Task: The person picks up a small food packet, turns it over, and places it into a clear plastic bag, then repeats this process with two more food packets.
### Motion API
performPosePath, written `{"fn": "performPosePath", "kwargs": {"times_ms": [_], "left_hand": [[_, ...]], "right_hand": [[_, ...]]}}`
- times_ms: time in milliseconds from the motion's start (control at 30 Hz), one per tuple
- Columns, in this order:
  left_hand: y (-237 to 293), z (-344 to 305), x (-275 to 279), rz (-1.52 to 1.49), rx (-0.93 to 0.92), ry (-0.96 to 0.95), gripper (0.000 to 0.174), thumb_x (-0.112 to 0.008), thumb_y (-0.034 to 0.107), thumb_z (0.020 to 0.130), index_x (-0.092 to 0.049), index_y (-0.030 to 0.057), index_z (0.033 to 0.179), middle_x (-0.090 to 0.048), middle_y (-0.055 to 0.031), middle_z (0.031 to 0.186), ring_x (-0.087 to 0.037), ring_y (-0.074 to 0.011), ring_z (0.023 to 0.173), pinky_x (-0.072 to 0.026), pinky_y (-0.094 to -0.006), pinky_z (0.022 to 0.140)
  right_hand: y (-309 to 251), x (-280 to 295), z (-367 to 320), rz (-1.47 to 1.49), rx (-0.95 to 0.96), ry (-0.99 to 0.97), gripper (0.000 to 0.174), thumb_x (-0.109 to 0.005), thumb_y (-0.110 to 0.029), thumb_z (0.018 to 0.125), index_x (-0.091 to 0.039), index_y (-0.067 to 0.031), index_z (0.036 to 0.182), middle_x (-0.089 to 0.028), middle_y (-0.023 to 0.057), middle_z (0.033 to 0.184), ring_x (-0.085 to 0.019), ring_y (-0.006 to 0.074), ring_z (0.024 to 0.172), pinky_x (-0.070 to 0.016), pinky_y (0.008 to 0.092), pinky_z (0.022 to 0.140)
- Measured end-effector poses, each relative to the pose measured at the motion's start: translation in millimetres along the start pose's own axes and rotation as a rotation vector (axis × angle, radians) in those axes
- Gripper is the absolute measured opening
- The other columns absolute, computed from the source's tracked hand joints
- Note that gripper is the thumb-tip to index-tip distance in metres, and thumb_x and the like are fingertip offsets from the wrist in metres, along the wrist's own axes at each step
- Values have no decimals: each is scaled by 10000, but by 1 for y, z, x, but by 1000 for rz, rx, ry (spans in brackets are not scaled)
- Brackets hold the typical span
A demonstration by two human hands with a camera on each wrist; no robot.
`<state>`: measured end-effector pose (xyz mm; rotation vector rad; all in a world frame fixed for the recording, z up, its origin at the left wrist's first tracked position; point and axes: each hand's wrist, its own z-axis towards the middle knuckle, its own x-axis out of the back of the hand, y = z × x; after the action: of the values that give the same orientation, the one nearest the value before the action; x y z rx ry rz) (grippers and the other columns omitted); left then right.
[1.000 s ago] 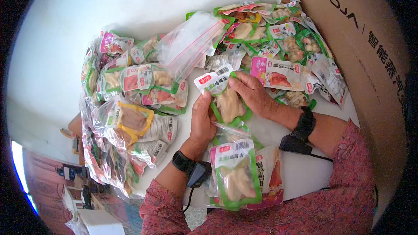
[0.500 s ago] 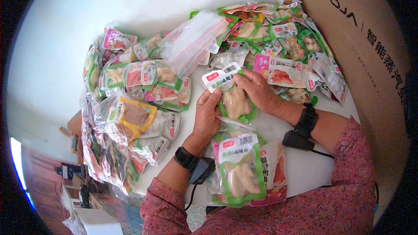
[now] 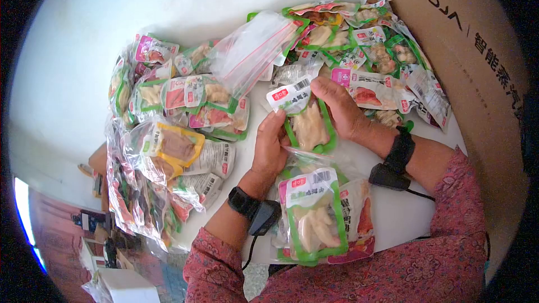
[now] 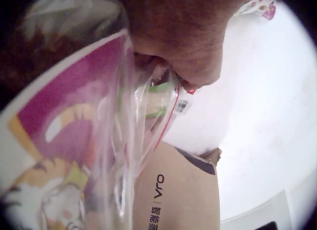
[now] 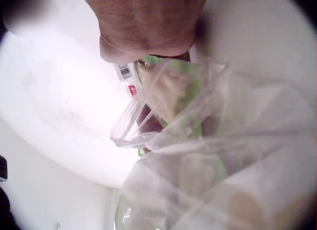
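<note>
Between both hands is a sealed pouch [image 3: 310,128] of pale chicken pieces, with a white label strip on top and green edges. My left hand [image 3: 269,145] holds its left side, thumb by the label. At the upper right corner, my right hand [image 3: 343,111] grips it with the thumb; its other fingers are hidden behind. Just below, a clear zip bag [image 3: 342,164] holds several pouches, a green-edged one [image 3: 315,221] in front. In the right wrist view, clear plastic [image 5: 148,136] overlaps the held pouch's lower part.
Filled clear bags [image 3: 126,177] of pouches stand along the left. More pouches [image 3: 368,91] are heaped at the back right, beside a large cardboard box [image 3: 455,67]. Clear zip bags [image 3: 250,50] lie on the pile at the back middle.
Both hands have moved slightly right with the pouch. My right hand has shifted from the label's top edge towards the pouch's right corner. The view has moved a little.
</note>
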<state>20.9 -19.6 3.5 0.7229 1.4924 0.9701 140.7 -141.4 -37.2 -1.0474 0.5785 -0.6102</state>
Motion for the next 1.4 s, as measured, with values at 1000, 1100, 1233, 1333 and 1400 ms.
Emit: {"fn": "performPosePath", "kwargs": {"times_ms": [1000,1100,1233,1333,1400], "left_hand": [[-5,3,2,48,-14,25,245,-424,136,888,-502,36,1098,-585,-41,936,-553,-56,724,-429,-158,541],[-5,3,1,43,-27,57,242,-427,130,883,-504,34,1092,-586,-39,931,-553,-54,714,-427,-155,531],[-3,0,-9,42,-30,90,246,-418,132,886,-500,24,1090,-582,-66,981,-579,-102,810,-483,-202,639],[-1,-1,-10,26,-40,54,255,-411,143,891,-492,17,1097,-576,-82,1009,-580,-133,869,-494,-236,704],[-3,0,-7,28,-37,45,259,-410,149,894,-489,16,1102,-576,-83,1009,-580,-133,870,-493,-237,703]], "right_hand": [[-22,-10,-3,270,-165,-67,335,-546,-121,803,-484,-28,1118,-554,29,1026,-506,102,956,-396,260,848],[-23,-11,-4,253,-160,-47,351,-546,-108,800,-471,-27,1133,-549,30,1035,-503,104,959,-395,263,854],[-31,-11,-5,234,-166,-63,312,-503,-176,837,-487,-24,1109,-554,33,1025,-504,98,953,-391,262,852],[-30,-11,-3,204,-144,-15,313,-475,-260,860,-522,-15,1047,-568,37,971,-513,105,912,-397,259,823],[-25,-10,-1,195,-119,32,345,-471,-314,863,-546,-7,1001,-578,40,923,-522,116,876,-404,259,797]]}}
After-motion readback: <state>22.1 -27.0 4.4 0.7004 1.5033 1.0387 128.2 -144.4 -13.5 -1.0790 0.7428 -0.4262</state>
